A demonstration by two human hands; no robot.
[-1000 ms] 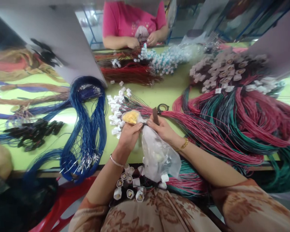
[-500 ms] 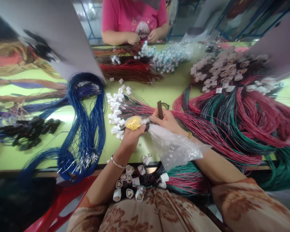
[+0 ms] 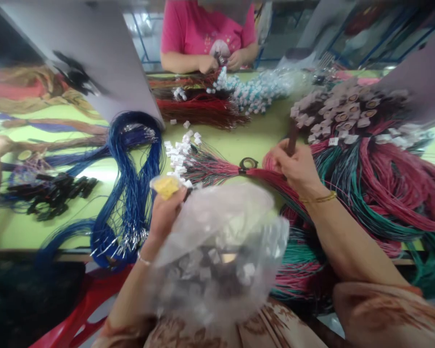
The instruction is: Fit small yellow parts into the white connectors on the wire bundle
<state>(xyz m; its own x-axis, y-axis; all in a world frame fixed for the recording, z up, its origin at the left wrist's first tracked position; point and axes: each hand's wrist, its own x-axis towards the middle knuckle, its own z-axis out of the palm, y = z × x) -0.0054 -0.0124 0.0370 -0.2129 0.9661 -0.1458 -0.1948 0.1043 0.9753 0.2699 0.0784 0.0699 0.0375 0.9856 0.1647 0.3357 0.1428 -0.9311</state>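
Left hand (image 3: pixel 163 212) closed on clear bag (image 3: pixel 228 212), yellow pieces (image 3: pixel 166 186) just above the grip.

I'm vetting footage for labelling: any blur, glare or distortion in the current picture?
In the head view, the plastic bag looks smeared, likely by motion; in the head view, pale glare whitens the green tabletop toward the left; there too, the side edges look stretched and soft.

Blue wires and red wires (image 3: pixel 194 106) lay on a green worktop (image 3: pixel 217 145).
At left, the looped blue bundle (image 3: pixel 121 157) lay near black connectors (image 3: pixel 54 191), above a red seat (image 3: pixel 80 309); at the far side, between a left panel (image 3: pixel 105 58) and a right panel (image 3: pixel 420 72), white-and-teal connectors (image 3: pixel 255 92) were heaped before a pink-shirted person (image 3: pixel 197 34).
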